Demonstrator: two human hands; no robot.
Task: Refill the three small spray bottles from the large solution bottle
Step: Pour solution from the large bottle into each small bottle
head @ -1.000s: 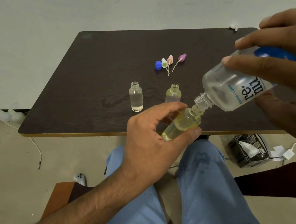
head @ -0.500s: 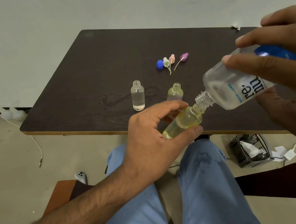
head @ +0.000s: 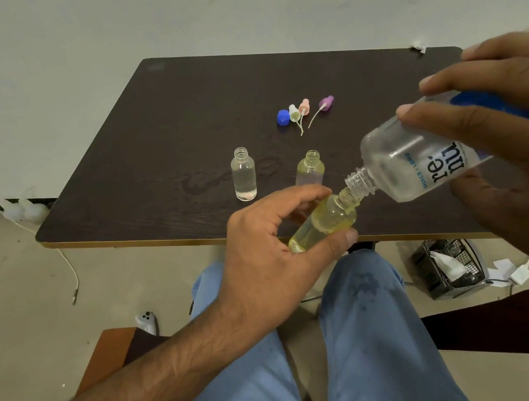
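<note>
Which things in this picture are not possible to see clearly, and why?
- Large solution bottle, head view: its base is hidden by the right hand.
- Held small bottle: any stream at its mouth is too small to see.
- Small bottle behind: its bottom is hidden by the left hand.

A dark wood-grain table (head: 173,117) stands against a plain pale wall (head: 225,5). The floor (head: 11,292) is beige, with a white cable (head: 70,265) and a black wire basket (head: 450,269).

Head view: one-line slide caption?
Right hand tips large solution bottle into small spray bottle held by left hand.
</note>
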